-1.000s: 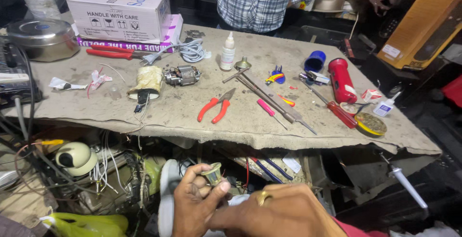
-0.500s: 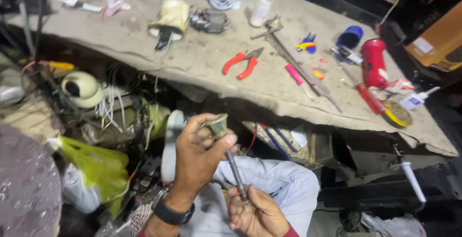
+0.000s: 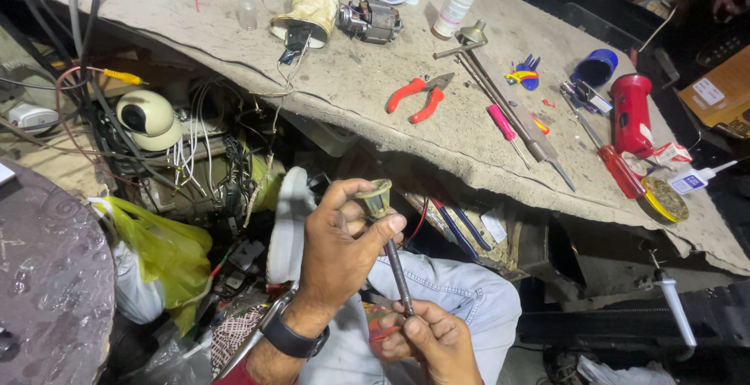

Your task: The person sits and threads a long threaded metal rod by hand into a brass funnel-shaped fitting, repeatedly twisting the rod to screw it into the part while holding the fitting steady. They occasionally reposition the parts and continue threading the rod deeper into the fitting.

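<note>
My left hand (image 3: 337,250) grips a small dull brass-coloured cup-shaped part (image 3: 375,196) between thumb and fingers, held up over my lap. A dark metal shaft (image 3: 397,272) runs down from that part. My right hand (image 3: 428,340) holds the shaft's lower end, low in the view. A dark watch sits on my left wrist. Both hands are in front of the workbench's front edge (image 3: 437,168), above my jeans-clad knee.
On the cloth-covered bench lie red-handled pliers (image 3: 417,96), a pink-handled screwdriver (image 3: 506,130), a red screwdriver (image 3: 619,171), a red torch (image 3: 631,113), a small motor (image 3: 370,21), a glue bottle (image 3: 456,0) and a solder tin (image 3: 664,199). Under the bench hang wires, a dome camera (image 3: 147,118), a yellow bag (image 3: 162,249).
The view has dropped further toward my lap and closer to the hands. My left hand has turned slightly on the cup-shaped part; my right hand stays on the shaft's lower end.
</note>
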`<action>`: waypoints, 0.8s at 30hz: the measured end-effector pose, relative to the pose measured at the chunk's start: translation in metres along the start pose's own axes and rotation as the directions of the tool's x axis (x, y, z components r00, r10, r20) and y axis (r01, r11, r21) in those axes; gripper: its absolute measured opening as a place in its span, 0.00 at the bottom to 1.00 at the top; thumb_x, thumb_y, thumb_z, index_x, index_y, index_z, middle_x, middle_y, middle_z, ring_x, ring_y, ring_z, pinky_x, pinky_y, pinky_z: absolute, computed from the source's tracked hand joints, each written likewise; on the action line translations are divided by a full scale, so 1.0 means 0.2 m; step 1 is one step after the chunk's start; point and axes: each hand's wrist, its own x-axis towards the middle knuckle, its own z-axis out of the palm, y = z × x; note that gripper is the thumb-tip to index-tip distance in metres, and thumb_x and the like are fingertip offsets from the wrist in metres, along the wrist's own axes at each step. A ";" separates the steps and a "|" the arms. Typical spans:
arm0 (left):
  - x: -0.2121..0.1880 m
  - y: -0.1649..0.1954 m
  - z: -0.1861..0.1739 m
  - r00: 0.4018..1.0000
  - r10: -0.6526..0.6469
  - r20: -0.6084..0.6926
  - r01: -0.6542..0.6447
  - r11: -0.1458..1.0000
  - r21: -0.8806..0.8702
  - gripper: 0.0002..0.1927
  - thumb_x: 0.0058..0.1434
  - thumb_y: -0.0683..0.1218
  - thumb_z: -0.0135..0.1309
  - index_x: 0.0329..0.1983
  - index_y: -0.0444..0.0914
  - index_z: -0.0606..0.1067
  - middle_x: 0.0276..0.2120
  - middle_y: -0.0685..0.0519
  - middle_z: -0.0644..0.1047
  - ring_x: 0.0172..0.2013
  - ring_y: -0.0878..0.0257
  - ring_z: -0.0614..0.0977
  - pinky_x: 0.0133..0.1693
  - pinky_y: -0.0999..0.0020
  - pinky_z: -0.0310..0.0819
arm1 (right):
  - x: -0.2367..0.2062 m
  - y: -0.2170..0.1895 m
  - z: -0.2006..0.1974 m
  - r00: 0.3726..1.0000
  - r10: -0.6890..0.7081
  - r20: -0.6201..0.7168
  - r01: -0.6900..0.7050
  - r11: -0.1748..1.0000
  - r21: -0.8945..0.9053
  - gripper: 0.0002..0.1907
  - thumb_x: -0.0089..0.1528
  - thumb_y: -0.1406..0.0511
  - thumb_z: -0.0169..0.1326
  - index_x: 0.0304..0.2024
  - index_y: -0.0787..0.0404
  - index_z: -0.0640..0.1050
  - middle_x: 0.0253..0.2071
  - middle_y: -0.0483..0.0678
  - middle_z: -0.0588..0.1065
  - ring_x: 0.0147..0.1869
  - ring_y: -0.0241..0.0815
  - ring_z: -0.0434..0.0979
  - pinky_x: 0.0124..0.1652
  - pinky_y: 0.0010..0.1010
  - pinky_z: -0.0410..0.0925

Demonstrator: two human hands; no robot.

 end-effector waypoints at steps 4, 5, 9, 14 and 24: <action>0.00 0.00 0.00 1.000 0.023 -0.014 -0.023 1.000 0.015 0.22 0.59 0.36 0.62 0.55 0.31 0.68 0.37 0.46 0.83 0.35 0.66 0.85 0.36 0.73 0.83 | 0.01 0.03 0.00 0.997 -0.061 -0.047 0.055 0.991 -0.123 0.23 0.61 0.63 0.58 0.55 0.72 0.77 0.45 0.62 0.83 0.37 0.47 0.86 0.40 0.39 0.80; 0.00 0.00 0.00 0.999 0.029 -0.016 -0.028 0.999 0.028 0.22 0.59 0.36 0.62 0.55 0.31 0.68 0.37 0.46 0.83 0.35 0.66 0.85 0.36 0.73 0.83 | 0.01 0.03 0.00 0.994 -0.083 -0.064 0.072 0.985 -0.160 0.23 0.61 0.63 0.57 0.55 0.71 0.77 0.46 0.62 0.83 0.37 0.47 0.87 0.40 0.39 0.80; -0.01 0.01 0.01 1.000 0.018 -0.014 -0.017 0.997 0.076 0.22 0.59 0.37 0.63 0.54 0.31 0.69 0.36 0.47 0.84 0.34 0.67 0.85 0.35 0.74 0.83 | -0.02 0.03 0.06 0.980 -0.188 -0.062 0.169 0.957 -0.236 0.23 0.62 0.63 0.57 0.55 0.74 0.77 0.48 0.63 0.83 0.40 0.49 0.88 0.44 0.41 0.80; -0.01 0.00 0.02 1.000 -0.019 0.014 0.018 0.997 0.078 0.22 0.58 0.37 0.63 0.54 0.31 0.69 0.35 0.47 0.84 0.33 0.67 0.85 0.34 0.74 0.82 | -0.05 -0.22 0.20 0.892 -0.453 -0.009 0.398 0.794 -0.460 0.31 0.58 0.69 0.59 0.64 0.66 0.68 0.60 0.54 0.75 0.55 0.44 0.81 0.48 0.33 0.75; -0.06 -0.05 0.04 0.986 0.019 0.164 -0.028 0.998 0.054 0.19 0.61 0.35 0.61 0.54 0.30 0.70 0.36 0.46 0.83 0.36 0.66 0.84 0.38 0.72 0.83 | 0.08 -0.77 0.49 0.764 -0.641 0.076 0.545 0.577 -0.609 0.17 0.61 0.72 0.62 0.53 0.70 0.80 0.48 0.53 0.81 0.50 0.40 0.82 0.49 0.29 0.75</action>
